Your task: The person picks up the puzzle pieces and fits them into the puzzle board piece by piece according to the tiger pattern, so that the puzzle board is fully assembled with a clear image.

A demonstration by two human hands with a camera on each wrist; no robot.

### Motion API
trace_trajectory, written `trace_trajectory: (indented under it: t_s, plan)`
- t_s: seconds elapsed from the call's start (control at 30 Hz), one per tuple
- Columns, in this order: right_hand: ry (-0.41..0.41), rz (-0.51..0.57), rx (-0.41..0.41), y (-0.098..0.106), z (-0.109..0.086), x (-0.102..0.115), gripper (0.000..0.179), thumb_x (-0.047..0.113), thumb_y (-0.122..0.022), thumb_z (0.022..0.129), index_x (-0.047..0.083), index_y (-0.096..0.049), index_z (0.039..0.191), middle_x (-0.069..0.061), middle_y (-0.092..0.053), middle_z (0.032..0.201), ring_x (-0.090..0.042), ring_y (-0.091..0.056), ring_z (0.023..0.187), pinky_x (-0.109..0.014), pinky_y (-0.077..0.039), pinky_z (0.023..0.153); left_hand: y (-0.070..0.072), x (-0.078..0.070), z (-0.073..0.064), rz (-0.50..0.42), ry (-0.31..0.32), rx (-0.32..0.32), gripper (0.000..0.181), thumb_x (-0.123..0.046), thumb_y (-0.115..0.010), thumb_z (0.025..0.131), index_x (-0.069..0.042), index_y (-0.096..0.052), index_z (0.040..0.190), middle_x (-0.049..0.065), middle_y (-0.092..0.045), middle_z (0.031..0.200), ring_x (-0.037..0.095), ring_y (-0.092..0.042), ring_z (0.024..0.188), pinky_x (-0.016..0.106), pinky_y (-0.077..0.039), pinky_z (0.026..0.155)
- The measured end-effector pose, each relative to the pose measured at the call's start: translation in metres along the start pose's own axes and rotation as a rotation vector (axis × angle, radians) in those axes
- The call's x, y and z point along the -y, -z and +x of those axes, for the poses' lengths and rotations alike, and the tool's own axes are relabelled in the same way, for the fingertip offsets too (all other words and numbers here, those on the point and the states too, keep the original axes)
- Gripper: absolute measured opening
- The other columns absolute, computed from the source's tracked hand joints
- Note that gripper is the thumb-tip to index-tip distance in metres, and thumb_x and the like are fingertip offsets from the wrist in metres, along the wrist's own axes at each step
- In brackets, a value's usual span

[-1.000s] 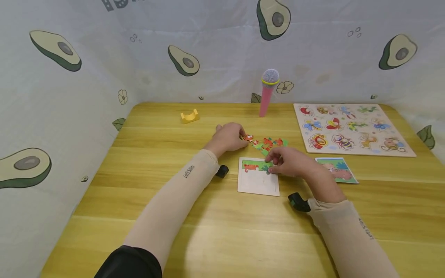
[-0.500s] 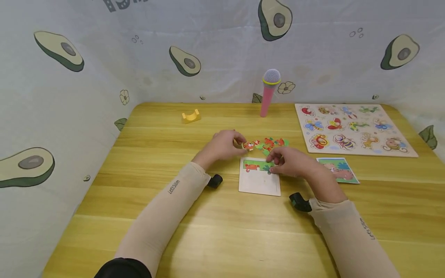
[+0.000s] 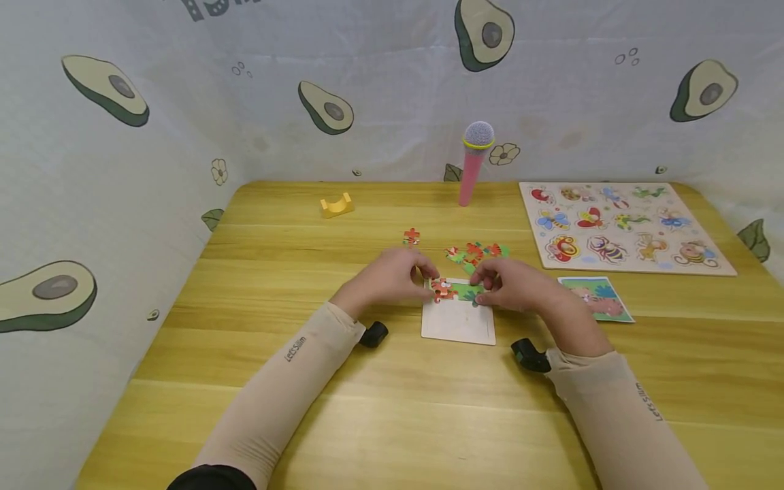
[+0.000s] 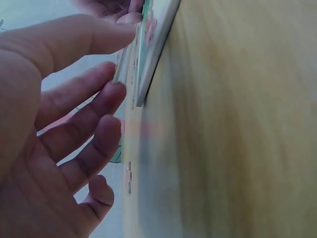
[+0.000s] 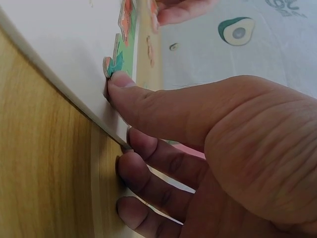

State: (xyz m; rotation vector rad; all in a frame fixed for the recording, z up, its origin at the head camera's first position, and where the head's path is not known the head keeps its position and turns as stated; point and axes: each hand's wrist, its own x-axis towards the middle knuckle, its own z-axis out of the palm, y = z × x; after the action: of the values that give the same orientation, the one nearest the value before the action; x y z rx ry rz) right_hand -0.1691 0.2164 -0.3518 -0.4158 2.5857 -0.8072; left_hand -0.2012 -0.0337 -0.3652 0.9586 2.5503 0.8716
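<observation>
In the head view a white puzzle board (image 3: 458,324) lies flat, with green and orange pieces along its far edge. My left hand (image 3: 392,278) is at the board's far left corner, pinching an orange tiger puzzle piece (image 3: 442,286) between thumb and fingers. The left wrist view shows this piece edge-on at the fingertips, beside the board's edge (image 4: 156,59). At the right side, my right hand (image 3: 520,287) grips the board. Its thumb (image 5: 124,85) presses on a green piece with a blue-green plant (image 5: 116,62), and its fingers curl at the edge.
Several loose puzzle pieces (image 3: 474,252) lie just beyond the board, and one red piece (image 3: 412,236) sits apart to the left. A picture card (image 3: 603,300) and an insect pegboard (image 3: 621,231) are at the right. A pink microphone (image 3: 471,170) and a yellow block (image 3: 337,205) stand farther back.
My left hand has drawn the tiger piece from the loose pieces toward me, onto the board's far left corner. The red piece behind is now uncovered. My right hand stays put.
</observation>
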Motion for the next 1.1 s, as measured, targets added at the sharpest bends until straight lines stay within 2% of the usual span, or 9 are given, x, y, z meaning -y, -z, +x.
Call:
trace_trajectory:
  t_s: [0.23,0.37,0.5,0.8,0.93,1.1]
  plan:
    - [-0.008,-0.015,0.005,0.0002,0.0017,-0.0006,0.021,0.012,-0.076,0.091,0.005,-0.065,0.107,-0.007,-0.053,0.091,-0.024,-0.050,0.085,-0.039,-0.042,0.076,-0.0026,0.0028,-0.0007,-0.025,-0.046,0.093,0.024,-0.024,-0.084,0.082,-0.015,-0.076,0.103,-0.008,-0.068,0.089,0.010,-0.059,0.080,0.024,-0.048,0.073]
    - [-0.005,-0.018,0.004,0.0004,0.0025,-0.0010,0.021,0.012,-0.076,0.091,0.005,-0.065,0.107,-0.007,-0.053,0.091,-0.024,-0.050,0.085,-0.039,-0.042,0.076,-0.0015,-0.0004,-0.0040,0.021,-0.059,0.120,0.022,-0.027,-0.085,0.081,-0.019,-0.076,0.099,-0.009,-0.065,0.093,0.009,-0.057,0.085,0.024,-0.047,0.076]
    - [-0.008,-0.013,0.005,0.0002,0.0021,0.0000,0.021,0.012,-0.076,0.091,0.004,-0.066,0.108,-0.007,-0.053,0.091,-0.024,-0.050,0.085,-0.039,-0.042,0.076,-0.0014,-0.0014,-0.0058,0.067,-0.076,0.134,0.023,-0.030,-0.085,0.081,-0.019,-0.075,0.099,-0.008,-0.062,0.097,0.009,-0.056,0.088,0.024,-0.045,0.078]
    - [-0.014,-0.008,0.011,-0.0007,0.0017,0.0003,0.022,0.013,-0.076,0.091,0.005,-0.066,0.109,-0.007,-0.053,0.092,-0.024,-0.050,0.086,-0.039,-0.042,0.076,0.0001,-0.0021,-0.0084,0.062,-0.096,0.164,0.027,-0.032,-0.085,0.081,-0.021,-0.074,0.103,-0.006,-0.062,0.099,0.010,-0.054,0.090,0.025,-0.045,0.080]
    - [-0.004,-0.005,0.012,0.0001,0.0018,-0.0008,0.023,0.013,-0.076,0.091,0.004,-0.066,0.109,-0.007,-0.053,0.092,-0.024,-0.050,0.085,-0.039,-0.043,0.076,-0.0003,-0.0043,-0.0079,0.047,-0.140,0.167,0.026,-0.031,-0.081,0.086,-0.021,-0.074,0.109,-0.006,-0.063,0.102,0.009,-0.055,0.091,0.025,-0.045,0.080]
    - [0.010,-0.006,0.011,0.0008,0.0016,-0.0027,0.023,0.014,-0.076,0.091,0.004,-0.065,0.110,-0.007,-0.052,0.091,-0.023,-0.050,0.084,-0.038,-0.043,0.075,-0.0035,-0.0050,-0.0065,0.101,-0.195,0.180,0.026,-0.032,-0.077,0.091,-0.025,-0.076,0.116,-0.008,-0.061,0.102,0.007,-0.055,0.088,0.026,-0.041,0.082]
